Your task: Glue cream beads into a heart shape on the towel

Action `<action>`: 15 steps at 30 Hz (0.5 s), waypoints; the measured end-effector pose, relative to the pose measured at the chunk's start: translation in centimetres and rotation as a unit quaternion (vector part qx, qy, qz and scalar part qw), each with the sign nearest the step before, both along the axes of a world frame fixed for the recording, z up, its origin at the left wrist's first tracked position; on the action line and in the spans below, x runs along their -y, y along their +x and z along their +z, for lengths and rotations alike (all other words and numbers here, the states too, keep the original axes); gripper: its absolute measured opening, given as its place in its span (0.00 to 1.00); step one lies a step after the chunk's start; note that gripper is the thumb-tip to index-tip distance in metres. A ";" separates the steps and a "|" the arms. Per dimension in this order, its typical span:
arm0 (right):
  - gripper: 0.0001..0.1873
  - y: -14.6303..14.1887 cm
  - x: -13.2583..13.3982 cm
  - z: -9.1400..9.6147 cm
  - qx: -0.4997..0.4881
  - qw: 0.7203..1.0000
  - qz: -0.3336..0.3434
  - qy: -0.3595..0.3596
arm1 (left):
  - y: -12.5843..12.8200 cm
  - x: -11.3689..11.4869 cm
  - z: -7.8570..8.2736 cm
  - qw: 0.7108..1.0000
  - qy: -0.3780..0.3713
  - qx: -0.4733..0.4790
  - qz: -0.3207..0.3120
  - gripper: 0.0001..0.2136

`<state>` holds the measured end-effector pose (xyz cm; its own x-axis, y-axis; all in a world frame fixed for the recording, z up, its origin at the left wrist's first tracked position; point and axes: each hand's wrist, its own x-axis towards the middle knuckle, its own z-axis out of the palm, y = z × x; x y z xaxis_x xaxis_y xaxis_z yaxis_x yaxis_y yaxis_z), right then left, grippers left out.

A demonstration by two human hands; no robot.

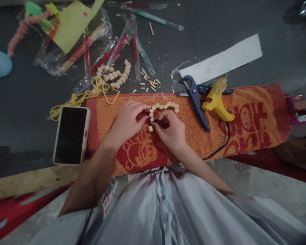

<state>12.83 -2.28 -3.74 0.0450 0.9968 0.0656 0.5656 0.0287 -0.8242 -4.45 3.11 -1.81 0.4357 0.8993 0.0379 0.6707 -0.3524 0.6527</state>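
Note:
A curved, wavy strip of small pale wooden stick pieces (165,106) is held just above the orange and red towel (193,139). My left hand (129,119) grips its left bend between thumb and forefinger. Close by, my right hand (171,131) has its fingertips pinched at the strip's lower left end; whether a separate small piece sits in them is hidden. A short block of the same sticks (150,128) rests on the towel just below the fingertips.
Right of my hands lie a dark blue cutter (197,103) and a yellow glue gun (218,102). A phone (71,135), yellow cord (78,101), more stick strips (121,76), loose stick bits (153,83), wrapped tubes (135,51) and a white board (224,59) surround the towel.

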 end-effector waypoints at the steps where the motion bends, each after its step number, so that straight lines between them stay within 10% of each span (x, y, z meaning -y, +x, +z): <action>1: 0.08 0.0 0.0 0.0 -0.001 1.000 0.000 0.002 | 0.0 0.0 0.0 1.000 0.000 0.001 0.000 0.12; 15: 0.05 0.1 -0.2 -0.1 -0.005 1.000 0.016 0.021 | -0.1 -0.1 0.0 1.000 0.006 -0.001 -0.008 0.12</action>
<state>12.96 -2.10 -3.85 0.0131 0.9942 0.1067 0.5563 0.0814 -0.8270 -4.55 3.18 -1.84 0.4503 0.8916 0.0473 0.6664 -0.3709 0.6468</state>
